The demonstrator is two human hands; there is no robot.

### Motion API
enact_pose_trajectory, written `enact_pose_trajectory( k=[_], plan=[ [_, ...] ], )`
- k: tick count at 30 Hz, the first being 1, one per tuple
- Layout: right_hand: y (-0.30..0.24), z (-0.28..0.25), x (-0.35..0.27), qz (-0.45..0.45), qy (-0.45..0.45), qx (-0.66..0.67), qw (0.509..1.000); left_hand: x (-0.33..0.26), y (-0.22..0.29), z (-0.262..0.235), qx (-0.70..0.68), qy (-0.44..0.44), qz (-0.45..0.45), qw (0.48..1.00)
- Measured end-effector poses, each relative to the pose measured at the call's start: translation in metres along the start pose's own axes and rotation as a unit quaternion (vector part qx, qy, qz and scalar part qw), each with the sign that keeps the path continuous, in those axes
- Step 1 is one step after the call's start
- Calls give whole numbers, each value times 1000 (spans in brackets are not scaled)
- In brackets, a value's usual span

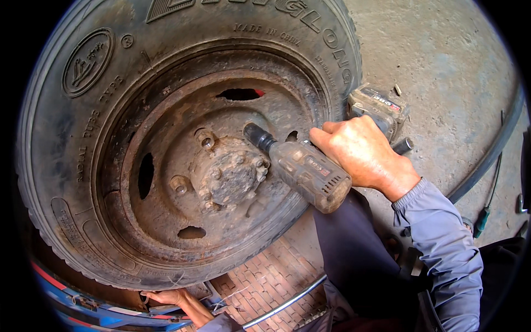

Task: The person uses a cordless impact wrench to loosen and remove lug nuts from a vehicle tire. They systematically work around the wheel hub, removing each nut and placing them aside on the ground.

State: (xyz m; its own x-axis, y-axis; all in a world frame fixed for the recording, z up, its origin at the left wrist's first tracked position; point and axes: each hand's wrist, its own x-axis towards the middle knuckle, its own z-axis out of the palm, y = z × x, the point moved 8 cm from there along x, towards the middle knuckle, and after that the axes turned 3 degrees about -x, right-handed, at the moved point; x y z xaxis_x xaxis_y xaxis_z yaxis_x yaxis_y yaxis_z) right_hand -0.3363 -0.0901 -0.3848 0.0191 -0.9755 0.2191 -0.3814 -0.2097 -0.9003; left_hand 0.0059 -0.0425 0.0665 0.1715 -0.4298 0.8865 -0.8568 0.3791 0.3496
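A large worn tyre [61,144] on a rusty steel wheel [221,83] fills the left and middle. My right hand [362,152] is closed round the handle of a dusty cordless impact wrench [312,171]. Its black socket [257,135] points at the wheel face, just right above the grimy hub [232,177]. Two wheel nuts [206,139] show left of the hub. Low in view, my left hand [168,297] reaches to the tyre's bottom edge. Its fingers are bent around a small dark thing at the tips that I cannot make out.
Beyond my right hand, the wrench's battery [381,108] hangs over the concrete floor. A loose socket [402,146], a black hose [492,155] and a green-handled screwdriver [482,221] lie at the right. A shiny metal bar [287,303] crosses the brick paving by my knee.
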Motion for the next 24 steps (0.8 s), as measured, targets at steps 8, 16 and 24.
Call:
enact_pose_trajectory(
  k=[8,16,24],
  plan=[
    [-1,-1,0,-4,6,3,1000,14,-7,-9,-22,-15,24,999],
    [-1,-1,-1,0,5,4,1000,3,-3,3,-51,-24,-29,998],
    [-1,0,0,0,8,7,1000,-1,-1,8,-84,-33,-38,995]
  ],
)
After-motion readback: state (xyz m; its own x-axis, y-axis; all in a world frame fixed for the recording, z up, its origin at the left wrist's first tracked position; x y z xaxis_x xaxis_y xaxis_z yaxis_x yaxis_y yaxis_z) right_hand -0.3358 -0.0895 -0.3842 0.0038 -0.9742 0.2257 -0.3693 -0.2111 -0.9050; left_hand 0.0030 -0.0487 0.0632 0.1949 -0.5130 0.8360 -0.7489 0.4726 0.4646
